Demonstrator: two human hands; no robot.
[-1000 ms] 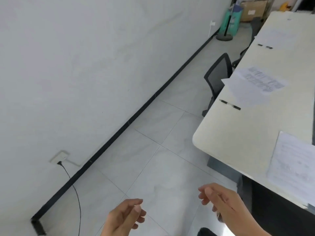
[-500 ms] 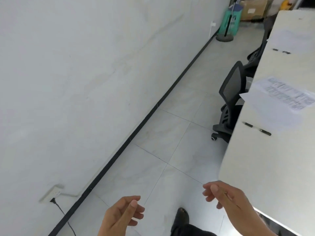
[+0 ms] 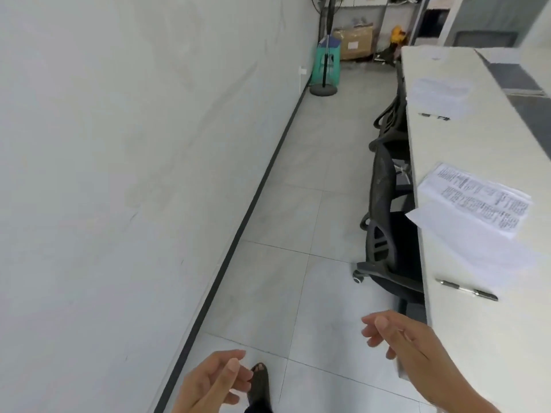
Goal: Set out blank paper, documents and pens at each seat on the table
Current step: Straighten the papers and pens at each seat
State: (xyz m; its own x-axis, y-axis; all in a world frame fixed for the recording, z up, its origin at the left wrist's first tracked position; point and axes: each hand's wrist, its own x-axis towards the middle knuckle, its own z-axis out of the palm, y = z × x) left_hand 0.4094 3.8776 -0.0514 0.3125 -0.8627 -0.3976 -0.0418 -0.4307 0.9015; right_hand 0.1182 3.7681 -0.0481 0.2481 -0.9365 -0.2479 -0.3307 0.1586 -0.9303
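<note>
A long pale table (image 3: 453, 347) runs along the right. At its nearer seat lie a printed document (image 3: 483, 201) overlapping a blank sheet (image 3: 474, 242), with a dark pen (image 3: 466, 290) beside them. Farther along lie more paper (image 3: 439, 95) and a second pen (image 3: 433, 116). My left hand (image 3: 213, 383) hovers over the floor at the bottom, fingers loosely curled and holding nothing. My right hand (image 3: 402, 341) hangs beside the table's edge, relaxed and holding nothing.
Black office chairs (image 3: 384, 234) are tucked under the table's left side. A white wall (image 3: 134, 174) with a black skirting runs along the left, leaving a tiled aisle. A fan stand (image 3: 323, 84), a green stool and a cardboard box (image 3: 354, 43) stand at the far end. My shoe (image 3: 260, 383) shows below.
The view has moved forward along the aisle and turned to look down it. The table's near corner and the closest document have left the frame. Both hands stay empty.
</note>
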